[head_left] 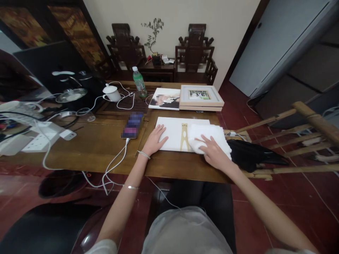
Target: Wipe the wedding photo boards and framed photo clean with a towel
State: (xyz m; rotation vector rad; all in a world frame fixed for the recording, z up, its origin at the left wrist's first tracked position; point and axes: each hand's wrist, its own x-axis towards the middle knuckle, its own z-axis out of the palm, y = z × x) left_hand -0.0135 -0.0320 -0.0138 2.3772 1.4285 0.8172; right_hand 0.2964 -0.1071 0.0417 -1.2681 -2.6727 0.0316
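A white rectangular panel (172,130) lies flat on the table in front of me. On its face is a slim yellowish animal-shaped figure (184,135) with an oval opening in its body. My left hand (155,139) rests flat on the panel's left side, fingers stretched out. Over the right part of the panel, my right hand (212,150) grips a bunched white towel (215,132), its fingers pressed into the folds. The towel hides the panel's right end and hangs beyond its edge.
Behind the panel lie a photo print (166,98) and stacked picture frames (202,97). To the left are a phone (132,125) on a charging cable, a bottle (139,83), a lidded white cup (111,93) and a power strip (43,137). A bamboo chair (280,118) stands right.
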